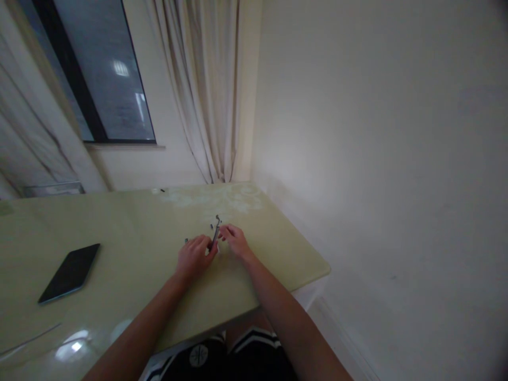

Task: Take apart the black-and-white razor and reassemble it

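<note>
Both my hands rest near the middle of a pale green table (130, 233). My left hand (193, 257) is curled, its fingers closed around the lower end of a thin dark pen-like tool (216, 233). My right hand (235, 239) pinches near the tool's upper part, fingers pressed together. The tool stands tilted between the two hands. A few tiny dark bits (211, 226) lie on the table just beyond the hands; another small bit (186, 241) lies left of my left hand.
A dark phone (70, 272) lies flat on the table at the left. A thin cable (29, 341) runs near the front left edge. A window (107, 74) and a curtain (202, 90) stand behind the table; a bare wall is on the right.
</note>
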Demonstrator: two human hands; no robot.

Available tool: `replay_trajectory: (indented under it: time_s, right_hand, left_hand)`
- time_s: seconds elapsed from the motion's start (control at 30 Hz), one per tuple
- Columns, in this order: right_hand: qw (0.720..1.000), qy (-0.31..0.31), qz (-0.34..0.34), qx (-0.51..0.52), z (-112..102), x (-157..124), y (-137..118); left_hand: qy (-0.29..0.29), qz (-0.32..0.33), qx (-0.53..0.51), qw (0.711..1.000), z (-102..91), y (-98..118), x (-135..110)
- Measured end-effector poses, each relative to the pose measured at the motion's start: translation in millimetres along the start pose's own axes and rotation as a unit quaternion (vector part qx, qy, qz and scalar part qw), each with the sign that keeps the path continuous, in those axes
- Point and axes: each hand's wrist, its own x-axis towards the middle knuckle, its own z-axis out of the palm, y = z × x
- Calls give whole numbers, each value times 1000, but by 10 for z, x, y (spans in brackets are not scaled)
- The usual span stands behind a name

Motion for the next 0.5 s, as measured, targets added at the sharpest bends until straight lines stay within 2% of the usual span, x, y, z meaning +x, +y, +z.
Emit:
replay_trajectory:
  time_s: [0.07, 0.1, 0.17, 0.27, 0.33, 0.43, 0.5]
  right_hand:
    - [995, -50, 17, 85, 47, -6, -45]
    - [992, -61, 22, 111, 67, -14, -69]
    - [988, -72, 22, 136, 90, -42, -119]
    - [980, -121, 29, 153, 99, -101, -186]
    - [971, -162, 47, 170, 103, -135, -223]
    - [964, -185, 76, 176, 104, -161, -272]
    - [965, -182, 98, 163, 90, -164, -298]
  left_hand:
    - [-13, 37, -70, 997, 27, 21, -9]
    - [-22, 34, -116, 992, 31, 17, -5]
    - [-25, -10, -225, 974, 12, -23, 19]
    - [1, -105, -381, 919, -63, -118, 71]
    - [-9, -144, -455, 879, -109, -176, 93]
    - [-47, -174, -518, 836, -122, -232, 88]
    - [-65, -179, -535, 823, -106, -255, 70]
